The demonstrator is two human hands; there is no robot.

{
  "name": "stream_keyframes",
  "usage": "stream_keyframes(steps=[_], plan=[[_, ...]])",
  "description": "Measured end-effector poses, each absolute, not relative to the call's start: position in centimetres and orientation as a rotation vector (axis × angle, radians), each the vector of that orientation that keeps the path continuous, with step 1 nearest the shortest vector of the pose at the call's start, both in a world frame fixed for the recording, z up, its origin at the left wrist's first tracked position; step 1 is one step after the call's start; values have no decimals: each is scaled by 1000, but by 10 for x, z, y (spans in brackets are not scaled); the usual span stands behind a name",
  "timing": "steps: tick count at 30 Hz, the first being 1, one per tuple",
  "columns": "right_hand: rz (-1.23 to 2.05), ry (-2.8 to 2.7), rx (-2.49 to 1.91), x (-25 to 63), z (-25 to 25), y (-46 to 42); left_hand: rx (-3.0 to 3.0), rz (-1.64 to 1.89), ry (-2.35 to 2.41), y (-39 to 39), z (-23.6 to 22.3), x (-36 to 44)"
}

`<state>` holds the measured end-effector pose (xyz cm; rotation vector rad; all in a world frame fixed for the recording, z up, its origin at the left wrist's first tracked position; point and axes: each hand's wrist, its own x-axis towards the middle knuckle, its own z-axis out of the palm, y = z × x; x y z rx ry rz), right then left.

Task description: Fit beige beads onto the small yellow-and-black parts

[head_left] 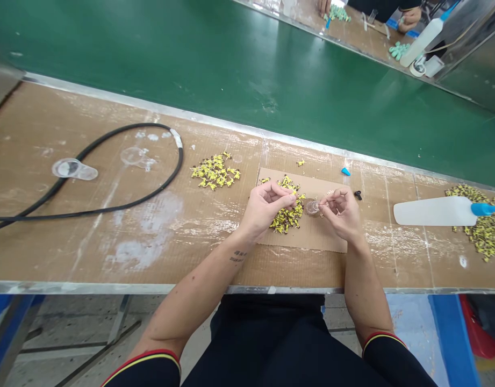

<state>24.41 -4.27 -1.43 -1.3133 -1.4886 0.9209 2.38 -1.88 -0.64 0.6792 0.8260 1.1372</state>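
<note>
As your forearms reach across the brown-papered counter [90,258], a green belt [231,64] runs along its far edge. On the counter lie a looped black cable [122,203], a white squeeze bottle [435,211] with a blue tip, and loose heaps of small yellow-and-black pieces [215,171]. Your hands work over a cardboard sheet [323,185] carrying another heap [287,217]. Just above it, your left hand [263,207] has its fingers [285,200] pinched together on something too small to make out. Your right hand [342,212] curls its fingers [325,207] closed, their tips touching a small clear plastic piece [311,207] between your hands.
</note>
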Motion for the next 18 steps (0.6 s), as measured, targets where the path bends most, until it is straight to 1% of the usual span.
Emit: stream_keyframes(steps=[5,9,12,18], plan=[[837,-1337,-1075,235,-3,-53,712,1090,737,-26,-7,31],[892,-1277,-959,224,0,-59,797,1084,760,-36,-6,42],[943,-1244,-908,218,-1,-60,810,1084,787,-42,-8,47],[925,-1237,-924,209,-1,-62,792,1057,691,-45,-7,48]])
